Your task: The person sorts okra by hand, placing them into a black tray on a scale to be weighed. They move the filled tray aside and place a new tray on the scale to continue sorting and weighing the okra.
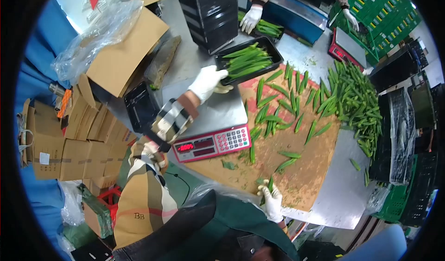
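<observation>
My left hand (207,85), in a white glove, grips the near left edge of a black tray (277,57) filled with green okra (245,61). The tray sits just beyond the digital scale (211,143), whose red display is lit and whose metal plate (227,109) lies partly under my left arm. Close to my body, my right hand (273,205), also gloved, is closed around an okra pod (270,184). Loose okra pods (278,110) are scattered over the brown board (296,168) between my hands.
A large okra heap (350,106) lies at the right. Across the table, a co-worker's gloved hand (251,19) touches another okra tray (269,28), near a second scale (347,48). Stacked black trays (208,15), an open carton (127,50) and green crates (380,11) stand around.
</observation>
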`<state>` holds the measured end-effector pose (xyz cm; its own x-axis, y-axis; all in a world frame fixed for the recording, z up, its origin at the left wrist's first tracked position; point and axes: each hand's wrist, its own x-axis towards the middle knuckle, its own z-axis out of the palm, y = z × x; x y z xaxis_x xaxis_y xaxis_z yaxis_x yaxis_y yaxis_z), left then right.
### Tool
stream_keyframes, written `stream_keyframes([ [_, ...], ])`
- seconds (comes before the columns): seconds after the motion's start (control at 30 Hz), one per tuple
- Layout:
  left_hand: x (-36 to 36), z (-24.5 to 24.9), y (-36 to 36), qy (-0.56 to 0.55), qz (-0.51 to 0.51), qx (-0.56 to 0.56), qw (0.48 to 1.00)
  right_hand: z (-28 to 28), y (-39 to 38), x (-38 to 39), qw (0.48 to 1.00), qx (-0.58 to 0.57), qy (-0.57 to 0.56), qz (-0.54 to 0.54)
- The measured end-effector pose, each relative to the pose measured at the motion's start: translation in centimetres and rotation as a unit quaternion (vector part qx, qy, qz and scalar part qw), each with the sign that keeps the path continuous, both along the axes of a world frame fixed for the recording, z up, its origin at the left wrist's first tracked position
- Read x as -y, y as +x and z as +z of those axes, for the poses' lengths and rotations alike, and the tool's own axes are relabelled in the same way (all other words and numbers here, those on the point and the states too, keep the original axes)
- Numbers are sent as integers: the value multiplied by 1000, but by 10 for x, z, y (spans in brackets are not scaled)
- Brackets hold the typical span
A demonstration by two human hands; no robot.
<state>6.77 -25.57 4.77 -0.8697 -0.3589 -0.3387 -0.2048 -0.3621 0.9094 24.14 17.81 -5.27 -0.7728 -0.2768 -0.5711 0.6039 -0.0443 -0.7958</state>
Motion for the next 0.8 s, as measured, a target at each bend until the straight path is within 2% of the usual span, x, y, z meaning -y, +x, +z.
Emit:
stream_keyframes([
  [0.1, -8, -19, -87, 1, -12, 28, 1000, 9, -10, 4, 1000, 9, 14, -15],
  [0.17, -1, -53, -147, -52, -25, 53, 997, 12, -17, 5, 1000, 3, 16, -26],
  [0.23, -1, -52, -179, -151, -18, 88, 984, 21, -25, 8, 998, 14, 41, -44],
  [0.27, 0, -54, -188, -108, 16, 114, 987, 15, -26, 7, 998, -8, 31, -56],
  [0.37, 20, -70, -205, -210, 92, 96, 969, 17, -35, 7, 998, -17, 22, -63],
  [0.43, 35, -57, -184, -202, 39, 53, 977, 10, -38, 4, 998, -21, 24, -51],
  [0.5, 55, -42, -144, -247, 26, 2, 969, 7, -40, 5, 999, -21, 22, -34],
  [0.53, 68, -50, -121, -469, 129, -16, 874, 6, -40, 7, 999, -23, 24, -29],
  [0.57, 72, -33, -86, -486, 149, -27, 861, 7, -40, 9, 999, -22, 23, -22],
  [0.63, 86, -8, -12, -604, 183, 43, 775, 12, -40, 14, 1000, -19, 21, -8],
  [0.67, 97, -9, 23, -599, 204, 67, 771, 13, -39, 16, 999, -23, 21, 7],
  [0.7, 118, -30, 56, -606, 241, 97, 752, 14, -39, 18, 1000, -18, 18, 16],
  [0.73, 125, -37, 91, -589, 255, 126, 757, 15, -37, 19, 1000, -12, 15, 24],
  [0.77, 139, -66, 125, -604, 283, 182, 722, 16, -36, 20, 999, -7, 12, 31],
  [0.8, 134, -65, 154, -565, 255, 263, 739, 17, -35, 22, 999, -1, 16, 28],
])
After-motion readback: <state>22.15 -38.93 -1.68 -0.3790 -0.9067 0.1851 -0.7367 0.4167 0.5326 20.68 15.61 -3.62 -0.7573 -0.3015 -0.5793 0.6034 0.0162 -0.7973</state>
